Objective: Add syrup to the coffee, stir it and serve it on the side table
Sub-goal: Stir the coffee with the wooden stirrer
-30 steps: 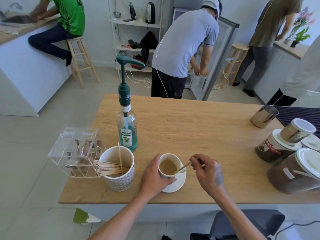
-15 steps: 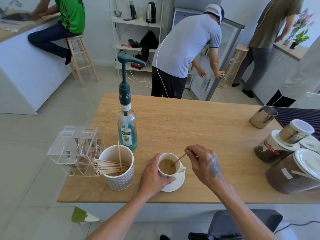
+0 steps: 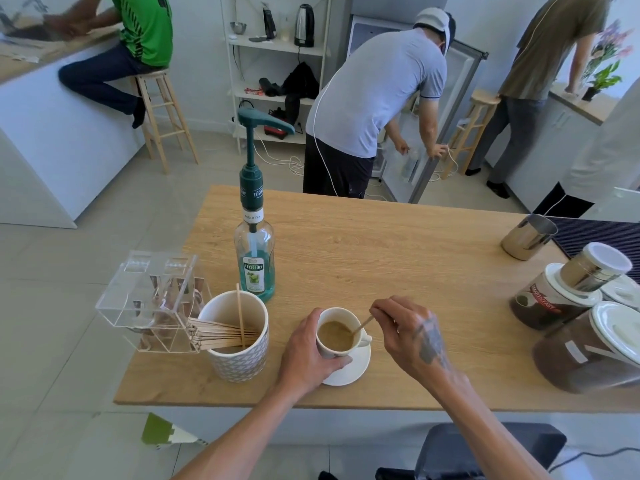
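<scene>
A white coffee cup (image 3: 337, 336) with light-brown coffee stands on a white saucer (image 3: 349, 372) near the front edge of the wooden table (image 3: 398, 271). My left hand (image 3: 308, 351) wraps around the cup's left side. My right hand (image 3: 408, 332) pinches a thin wooden stir stick (image 3: 362, 325) whose tip dips into the coffee. Behind and to the left stands the syrup bottle (image 3: 254, 261), clear glass with green liquid and a dark green pump.
A patterned mug (image 3: 239, 344) full of wooden sticks and a clear acrylic box (image 3: 152, 299) sit at the left. Coffee jars (image 3: 561, 296) and a steel pitcher (image 3: 528, 237) stand at the right. Three people are behind the table, one at an open fridge (image 3: 446, 126).
My right hand has shifted a little as the stick moves in the cup. The view has tilted slightly, and the person at the fridge has bent lower into it.
</scene>
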`<action>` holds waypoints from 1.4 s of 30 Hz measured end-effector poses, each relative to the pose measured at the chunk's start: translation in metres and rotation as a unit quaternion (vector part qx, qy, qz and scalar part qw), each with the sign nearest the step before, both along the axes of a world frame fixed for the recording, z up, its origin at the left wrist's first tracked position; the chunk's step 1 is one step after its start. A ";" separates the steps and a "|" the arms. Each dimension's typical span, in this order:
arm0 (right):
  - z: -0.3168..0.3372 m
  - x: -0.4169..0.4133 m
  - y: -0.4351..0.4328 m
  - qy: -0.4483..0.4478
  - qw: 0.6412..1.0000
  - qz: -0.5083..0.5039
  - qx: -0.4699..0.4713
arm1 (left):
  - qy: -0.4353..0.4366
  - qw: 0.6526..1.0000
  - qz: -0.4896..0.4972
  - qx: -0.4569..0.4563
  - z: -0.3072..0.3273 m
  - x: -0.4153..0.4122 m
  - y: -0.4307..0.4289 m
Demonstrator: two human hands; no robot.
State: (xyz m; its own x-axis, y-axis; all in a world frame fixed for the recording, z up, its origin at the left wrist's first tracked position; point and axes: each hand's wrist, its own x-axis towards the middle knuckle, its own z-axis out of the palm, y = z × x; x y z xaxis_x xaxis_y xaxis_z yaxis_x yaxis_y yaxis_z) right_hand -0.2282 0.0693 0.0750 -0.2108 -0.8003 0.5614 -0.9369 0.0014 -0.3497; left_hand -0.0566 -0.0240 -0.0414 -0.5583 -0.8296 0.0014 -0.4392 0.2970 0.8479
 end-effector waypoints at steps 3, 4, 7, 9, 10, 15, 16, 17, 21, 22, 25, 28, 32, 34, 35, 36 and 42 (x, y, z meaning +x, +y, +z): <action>0.003 0.001 0.000 0.005 1.000 0.006 -0.010 | -0.002 1.000 0.001 0.003 0.000 0.000 -0.001; 0.005 0.001 -0.001 0.009 1.000 0.008 -0.017 | -0.002 1.000 0.001 0.001 -0.001 -0.001 -0.001; 0.009 0.001 -0.002 0.017 1.000 0.016 -0.017 | -0.001 1.000 0.003 -0.002 -0.001 0.000 -0.001; 0.010 0.002 -0.001 0.027 0.999 0.019 -0.008 | 0.000 1.000 0.002 -0.004 0.000 0.000 0.000; 0.011 0.003 0.000 0.032 0.999 0.019 -0.009 | -0.001 1.000 0.001 -0.003 0.000 0.000 0.000; 0.010 0.004 -0.002 0.033 0.999 0.027 -0.018 | -0.008 1.000 0.004 0.000 -0.001 0.000 0.000; 0.008 0.005 -0.002 0.028 0.999 0.025 -0.011 | -0.009 1.000 0.002 0.001 -0.001 0.000 0.000; 0.005 0.004 -0.001 0.023 1.000 0.021 -0.005 | -0.009 1.000 0.001 0.002 -0.001 0.000 0.000; -0.004 0.003 0.000 -0.017 1.000 -0.006 -0.017 | -0.007 1.000 0.002 0.004 -0.001 -0.001 -0.001; -0.006 0.004 0.000 -0.037 0.999 -0.013 -0.026 | -0.008 1.000 0.002 0.005 -0.001 -0.001 -0.001; -0.013 0.008 0.001 -0.118 0.992 -0.019 -0.039 | -0.004 1.000 0.003 0.005 0.000 0.000 0.000; -0.020 0.009 0.007 -0.196 0.980 -0.038 -0.016 | -0.005 1.000 0.003 0.006 0.002 0.000 0.000; -0.024 0.004 0.010 -0.247 0.961 -0.126 -0.016 | -0.010 1.000 0.005 0.008 0.002 0.001 -0.001; -0.023 0.008 0.007 -0.264 0.956 -0.127 -0.024 | -0.011 1.000 0.004 0.008 0.002 0.001 -0.001; -0.024 0.010 0.006 -0.276 0.954 -0.116 -0.016 | -0.011 1.000 0.002 0.009 0.002 0.000 -0.001; -0.024 0.013 0.006 -0.291 0.951 -0.103 -0.001 | -0.011 1.000 0.002 0.009 0.002 0.000 -0.001; -0.026 0.007 0.010 -0.308 0.939 -0.152 0.021 | -0.008 1.000 0.002 0.006 0.002 0.000 -0.001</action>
